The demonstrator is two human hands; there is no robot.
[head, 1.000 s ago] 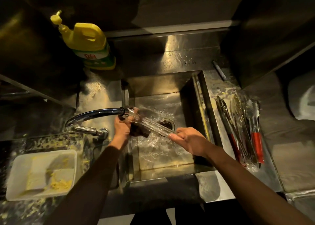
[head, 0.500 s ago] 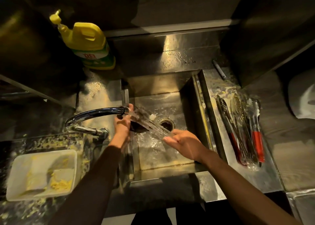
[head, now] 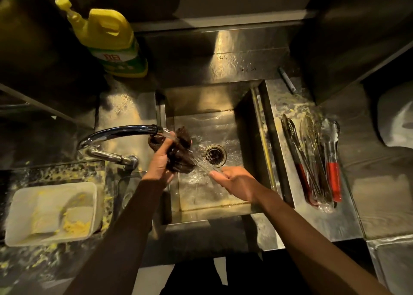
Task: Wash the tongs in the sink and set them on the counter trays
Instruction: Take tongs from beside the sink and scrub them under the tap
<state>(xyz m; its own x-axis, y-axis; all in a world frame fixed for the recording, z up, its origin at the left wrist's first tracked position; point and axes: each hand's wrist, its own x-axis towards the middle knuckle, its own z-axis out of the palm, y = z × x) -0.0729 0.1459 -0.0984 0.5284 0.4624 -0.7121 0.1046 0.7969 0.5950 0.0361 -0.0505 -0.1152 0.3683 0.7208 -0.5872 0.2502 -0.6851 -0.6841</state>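
A clear pair of tongs slants across the steel sink under running water. My left hand grips a dark scrubbing cloth bunched round the tongs' upper end, just below the tap's spout. The lower end is held between the thumb and fingers of my right hand, near the drain. Much of the tongs is hidden by the cloth and the water. Several other tongs, some with red handles, lie side by side on the steel counter right of the sink.
A chrome tap arches in from the left. A yellow soap bottle stands at the back left. A white tub with yellow residue sits on the spattered left counter. A dark pen lies behind the washed tongs.
My left hand has pushed the dark cloth up over the tongs' upper end, which was bare before. My right hand has shifted slightly left and nearer, still holding the lower end.
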